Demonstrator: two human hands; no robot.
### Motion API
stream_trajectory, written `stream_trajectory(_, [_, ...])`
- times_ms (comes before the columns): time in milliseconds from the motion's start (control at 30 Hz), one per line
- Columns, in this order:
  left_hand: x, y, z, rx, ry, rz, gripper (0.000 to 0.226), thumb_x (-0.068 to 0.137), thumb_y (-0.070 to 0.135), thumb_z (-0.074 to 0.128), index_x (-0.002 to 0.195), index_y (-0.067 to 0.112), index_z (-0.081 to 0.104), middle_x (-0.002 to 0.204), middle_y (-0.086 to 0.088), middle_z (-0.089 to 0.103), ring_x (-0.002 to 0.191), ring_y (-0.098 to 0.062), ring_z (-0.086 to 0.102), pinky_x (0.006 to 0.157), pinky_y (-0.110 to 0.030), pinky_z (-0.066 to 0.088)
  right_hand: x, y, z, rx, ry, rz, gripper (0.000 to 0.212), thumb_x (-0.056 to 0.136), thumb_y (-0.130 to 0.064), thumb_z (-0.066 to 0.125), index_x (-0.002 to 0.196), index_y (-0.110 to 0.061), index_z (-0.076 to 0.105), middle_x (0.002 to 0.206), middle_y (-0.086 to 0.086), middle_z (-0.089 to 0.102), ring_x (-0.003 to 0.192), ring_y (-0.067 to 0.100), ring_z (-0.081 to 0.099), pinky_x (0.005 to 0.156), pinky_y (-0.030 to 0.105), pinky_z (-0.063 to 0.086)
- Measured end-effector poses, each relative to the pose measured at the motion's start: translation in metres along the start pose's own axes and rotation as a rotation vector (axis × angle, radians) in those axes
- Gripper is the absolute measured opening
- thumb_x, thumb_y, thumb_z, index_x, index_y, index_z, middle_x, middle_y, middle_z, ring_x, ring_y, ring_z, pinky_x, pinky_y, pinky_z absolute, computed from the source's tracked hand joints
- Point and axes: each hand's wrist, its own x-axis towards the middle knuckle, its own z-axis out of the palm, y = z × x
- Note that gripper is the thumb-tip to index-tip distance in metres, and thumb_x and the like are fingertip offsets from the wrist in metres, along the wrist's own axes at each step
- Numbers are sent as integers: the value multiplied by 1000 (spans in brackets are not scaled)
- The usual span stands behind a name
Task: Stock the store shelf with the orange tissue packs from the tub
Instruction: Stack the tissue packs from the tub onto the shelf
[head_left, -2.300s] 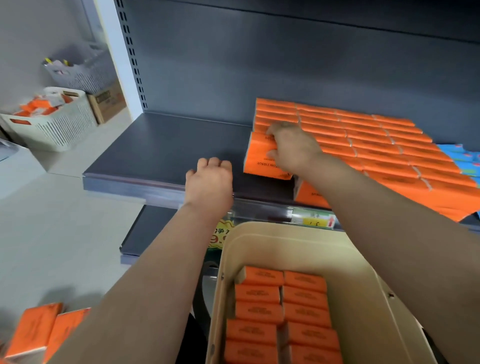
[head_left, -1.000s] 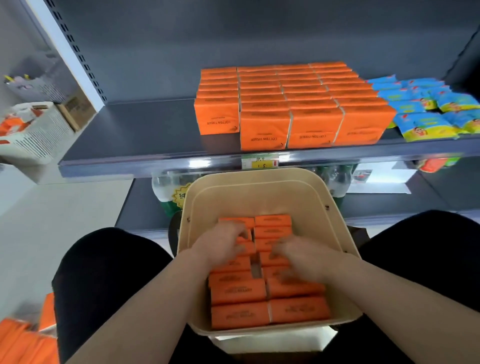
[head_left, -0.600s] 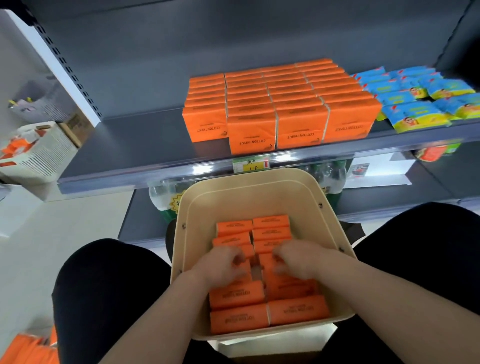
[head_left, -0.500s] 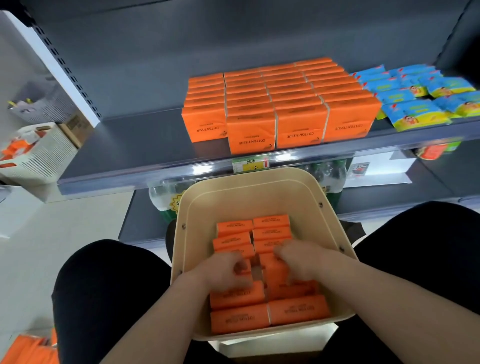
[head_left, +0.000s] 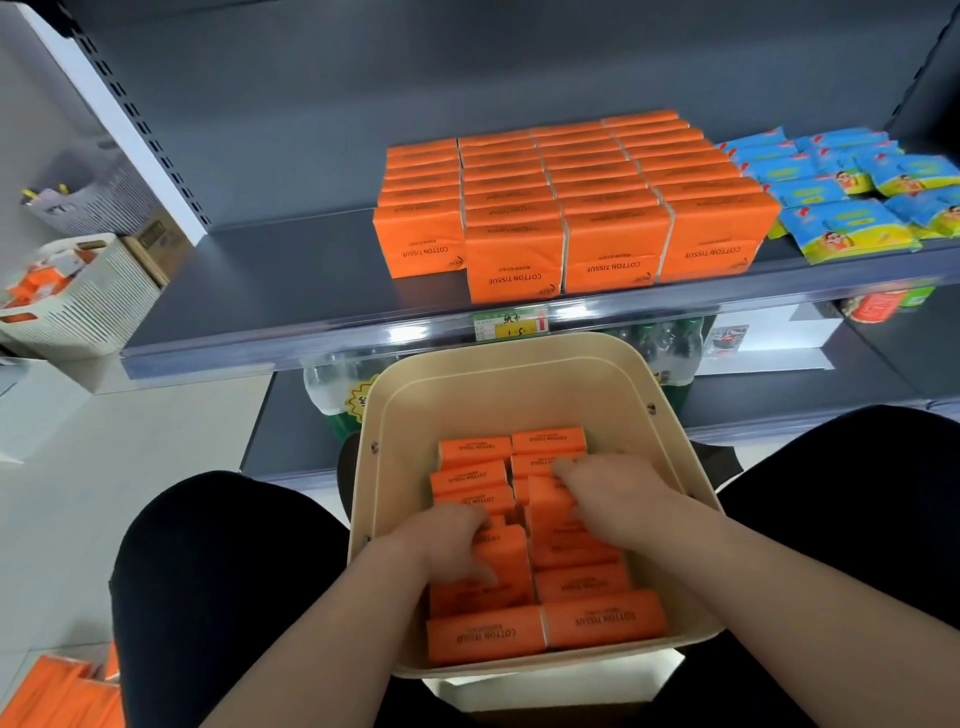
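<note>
A dark grey store shelf (head_left: 291, 291) spans the view. At twelve o'clock, four rows of orange tissue packs (head_left: 571, 208) stand on it, pressed side by side. Blue packets (head_left: 841, 208) lie just beside them, at two o'clock.

The person wears plain black cloth over both legs, the left thigh (head_left: 218, 571) left of the tub (head_left: 519, 400), the right thigh (head_left: 841, 493) right of it. Both forearms are bare, like the left hand (head_left: 457, 540) and right hand (head_left: 608, 488).
</note>
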Motion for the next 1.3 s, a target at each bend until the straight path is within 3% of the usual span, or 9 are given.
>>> stream_trajectory(167, [1,-2,2,97,121,12,36,86,31,65,117,19,54,123,-3,58,112,-23,56,94,-34,46,0,3,-10,9,60,33,32,90,-15,52,120,-23,46,114,0,60,105,24,58,86,37,36])
stream_trajectory(333, [-9,3,-21,81,440,-21,38,91,32,56,126,20,45,122,-4,56,112,-25,54,90,-36,44,1,12,-35,32,148,29,31,90,-14,53,119,-23,48,109,0,61,100,24,60,84,38,42])
stream_trajectory(467, [-28,9,-62,-96,702,32,42,91,34,56,131,26,43,118,6,58,106,-16,56,85,-31,46,10,25,-68,39,216,-38,31,90,-14,49,119,-25,52,109,0,62,101,21,58,74,30,43])
stream_trajectory(567, [-37,6,-112,-136,869,69,43,88,25,61,129,22,47,116,2,61,107,-21,57,81,-30,43,20,35,-94,13,299,-61,33,89,-16,49,121,-25,51,110,-1,59,106,21,56,79,32,46])
stream_trajectory(700, [-46,-2,-182,-26,1053,8,45,86,22,63,127,16,47,115,-9,62,108,-32,55,81,-40,45,34,44,-104,35,368,-48,41,90,-24,54,130,-25,45,120,-1,58,112,19,53,87,34,46])
stream_trajectory(867, [-24,-9,-238,264,1010,-180,37,88,20,59,123,13,47,117,-13,58,115,-34,47,87,-48,43,50,40,-102,90,358,-53,45,91,-32,56,134,-29,43,127,-3,56,116,19,53,90,34,45])
stream_trajectory(1033, [19,-20,-240,330,841,-269,38,88,14,57,124,13,46,121,-10,51,119,-31,39,88,-47,40,53,38,-96,113,358,-88,41,91,-34,56,130,-31,44,122,-5,59,108,16,57,86,34,48])
stream_trajectory(1133, [35,-26,-238,343,856,-308,48,84,10,60,129,15,43,121,-10,47,118,-30,39,83,-46,43,54,41,-91,102,367,-95,39,90,-35,57,128,-31,45,118,-7,60,104,16,59,84,35,51])
stream_trajectory(1300, [56,-24,-243,413,952,-252,45,80,8,65,120,12,44,121,-10,41,112,-30,40,70,-41,44,58,43,-88,104,354,-90,38,90,-35,57,126,-32,46,118,-7,61,105,16,59,82,37,52])
